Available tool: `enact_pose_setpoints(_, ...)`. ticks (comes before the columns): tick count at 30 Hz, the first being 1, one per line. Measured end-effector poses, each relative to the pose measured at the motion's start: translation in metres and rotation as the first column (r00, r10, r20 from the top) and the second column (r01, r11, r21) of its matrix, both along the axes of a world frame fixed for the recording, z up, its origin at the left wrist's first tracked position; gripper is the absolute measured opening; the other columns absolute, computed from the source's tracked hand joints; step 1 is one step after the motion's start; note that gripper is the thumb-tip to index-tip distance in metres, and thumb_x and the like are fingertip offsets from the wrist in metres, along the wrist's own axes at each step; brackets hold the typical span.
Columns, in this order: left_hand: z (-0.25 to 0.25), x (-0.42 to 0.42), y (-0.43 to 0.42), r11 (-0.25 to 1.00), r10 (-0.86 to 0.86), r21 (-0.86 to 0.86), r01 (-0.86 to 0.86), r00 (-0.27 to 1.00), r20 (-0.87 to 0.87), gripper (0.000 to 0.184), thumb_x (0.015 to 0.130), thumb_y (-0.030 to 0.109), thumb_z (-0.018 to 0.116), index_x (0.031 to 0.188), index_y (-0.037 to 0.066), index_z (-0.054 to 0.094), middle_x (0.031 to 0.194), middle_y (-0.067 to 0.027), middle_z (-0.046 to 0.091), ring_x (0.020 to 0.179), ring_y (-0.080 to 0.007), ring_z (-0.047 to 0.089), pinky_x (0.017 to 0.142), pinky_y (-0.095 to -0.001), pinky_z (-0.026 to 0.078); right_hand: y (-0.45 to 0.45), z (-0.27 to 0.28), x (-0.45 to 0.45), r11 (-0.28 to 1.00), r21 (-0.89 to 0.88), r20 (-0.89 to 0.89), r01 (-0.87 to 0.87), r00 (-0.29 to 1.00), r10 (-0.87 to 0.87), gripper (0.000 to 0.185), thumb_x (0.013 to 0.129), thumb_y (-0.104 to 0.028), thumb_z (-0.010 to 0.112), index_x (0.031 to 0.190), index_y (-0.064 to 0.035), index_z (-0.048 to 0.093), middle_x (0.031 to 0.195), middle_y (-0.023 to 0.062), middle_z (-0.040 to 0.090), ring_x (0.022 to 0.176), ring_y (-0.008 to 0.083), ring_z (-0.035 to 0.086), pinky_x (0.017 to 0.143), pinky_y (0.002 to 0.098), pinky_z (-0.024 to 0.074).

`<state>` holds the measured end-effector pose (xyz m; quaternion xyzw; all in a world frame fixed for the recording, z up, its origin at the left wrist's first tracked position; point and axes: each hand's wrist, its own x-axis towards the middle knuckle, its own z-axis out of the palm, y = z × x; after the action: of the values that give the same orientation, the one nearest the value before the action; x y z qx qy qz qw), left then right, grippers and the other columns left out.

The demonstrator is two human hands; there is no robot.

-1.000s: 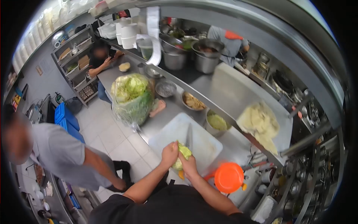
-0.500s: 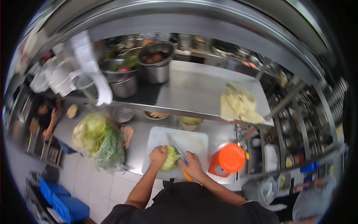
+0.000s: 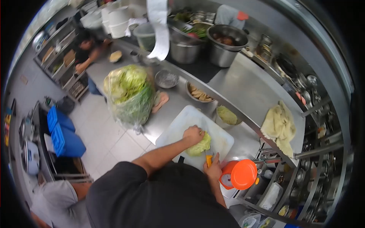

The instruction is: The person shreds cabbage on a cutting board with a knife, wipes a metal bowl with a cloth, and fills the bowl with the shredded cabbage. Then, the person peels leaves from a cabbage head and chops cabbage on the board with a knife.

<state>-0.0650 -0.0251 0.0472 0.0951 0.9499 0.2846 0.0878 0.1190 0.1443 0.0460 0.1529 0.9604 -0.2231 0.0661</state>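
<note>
On a white cutting board (image 3: 178,123) lies a piece of pale green lettuce (image 3: 199,148). My left hand (image 3: 194,135) is closed over its upper side, pressing it to the board. Just right of it, a knife (image 3: 208,159) with a yellow handle is in my right hand (image 3: 214,168), its fingers wrapped round the handle. The blade meets the lettuce's right edge, partly hidden there. Beyond the board stand a bowl of cut lettuce (image 3: 227,115) and a bowl of pale pieces (image 3: 199,94).
Left of the board is a clear bag of lettuce (image 3: 129,91). An orange-topped scale (image 3: 243,174) stands close to my right hand. A steel shelf (image 3: 247,85) overhangs the counter, carrying pots and a yellow cloth (image 3: 279,123). A person in grey (image 3: 57,201) is behind on the left.
The view has swung left and tilted, so the board appears turned. My right hand has shifted from beside the blade back to the yellow handle; my left stays on the lettuce.
</note>
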Motion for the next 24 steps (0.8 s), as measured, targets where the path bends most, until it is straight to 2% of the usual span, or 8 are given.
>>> enact_pose_setpoints(3,-0.006,0.004,0.000,1.000,-0.011,-0.030,0.007,0.994,-0.111,0.042,0.097,0.045,0.064,0.108,0.008,0.079,0.112,-0.0160,0.071,0.115,-0.0361,0.066,0.099,-0.0524,0.052,0.000,0.017,0.003,0.999,0.003,0.045,0.046,0.998,-0.046,0.091,0.090,-0.030,0.071,0.165,-0.0030,0.027,0.130,0.0283,0.064,0.116,0.0460,0.066,0.093,0.0559,0.0558)
enact_pose_setpoints(4,-0.003,-0.001,-0.002,0.999,-0.012,-0.049,0.004,0.987,-0.163,0.042,0.096,0.045,0.065,0.111,0.008,0.078,0.112,-0.0151,0.071,0.115,-0.0354,0.066,0.099,-0.0532,0.050,0.005,0.005,0.006,1.000,-0.016,-0.038,0.021,0.999,-0.021,0.090,0.090,-0.029,0.071,0.164,-0.0024,0.028,0.131,0.0285,0.064,0.117,0.0463,0.066,0.095,0.0558,0.0550)
enact_pose_setpoints(6,-0.004,-0.007,-0.006,0.999,0.033,-0.034,-0.036,0.996,-0.086,0.046,0.096,0.049,0.065,0.118,0.010,0.075,0.116,-0.0152,0.071,0.117,-0.0346,0.066,0.100,-0.0541,0.048,0.021,-0.023,0.016,0.998,-0.045,-0.214,-0.034,0.976,0.024,0.087,0.090,-0.028,0.073,0.162,-0.0010,0.032,0.131,0.0289,0.063,0.119,0.0468,0.064,0.098,0.0555,0.0535)
enact_pose_setpoints(9,0.000,-0.017,-0.009,1.000,0.022,-0.020,-0.021,0.998,0.065,0.058,0.094,0.059,0.065,0.126,0.011,0.071,0.125,-0.0166,0.070,0.120,-0.0346,0.066,0.102,-0.0548,0.047,0.011,0.013,0.013,1.000,-0.009,-0.063,-0.013,0.998,0.012,0.085,0.090,-0.029,0.076,0.158,0.0014,0.037,0.131,0.0299,0.063,0.120,0.0481,0.063,0.104,0.0542,0.0506)
enact_pose_setpoints(13,0.011,-0.034,-0.018,0.993,-0.049,0.117,0.012,0.947,0.316,0.077,0.090,0.073,0.065,0.132,0.009,0.069,0.138,-0.0217,0.065,0.125,-0.0384,0.065,0.107,-0.0544,0.048,0.007,0.031,-0.006,0.997,0.040,-0.055,-0.062,0.996,0.064,0.076,0.089,-0.030,0.078,0.151,0.0024,0.046,0.129,0.0298,0.064,0.119,0.0491,0.062,0.103,0.0538,0.0507)
enact_pose_setpoints(16,-0.004,-0.041,-0.027,0.970,-0.108,0.240,0.042,0.957,0.270,0.086,0.087,0.076,0.066,0.139,0.009,0.067,0.141,-0.0252,0.063,0.127,-0.0423,0.065,0.111,-0.0525,0.048,-0.004,0.047,-0.030,0.997,0.076,-0.167,-0.035,0.985,0.047,0.065,0.090,-0.027,0.077,0.144,0.0029,0.055,0.128,0.0300,0.063,0.118,0.0495,0.062,0.101,0.0544,0.0514)
enact_pose_setpoints(20,-0.010,-0.046,-0.063,0.872,-0.265,0.446,0.202,0.961,0.083,0.083,0.090,0.066,0.071,0.144,0.003,0.061,0.143,-0.0280,0.059,0.133,-0.0450,0.058,0.114,-0.0498,0.046,-0.045,0.082,-0.068,0.996,0.006,-0.285,0.085,0.955,-0.080,0.054,0.091,-0.022,0.076,0.135,0.0044,0.061,0.124,0.0288,0.063,0.116,0.0497,0.061,0.099,0.0543,0.0513)
enact_pose_setpoints(24,0.039,-0.046,-0.144,0.729,-0.448,0.571,0.377,0.894,-0.017,0.072,0.097,0.054,0.072,0.144,0.001,0.059,0.145,-0.0271,0.058,0.134,-0.0432,0.057,0.114,-0.0476,0.047,-0.114,0.100,-0.103,0.995,0.013,-0.394,0.096,0.915,-0.083,0.047,0.091,-0.017,0.076,0.131,0.0039,0.063,0.119,0.0254,0.064,0.109,0.0451,0.064,0.093,0.0505,0.0536)
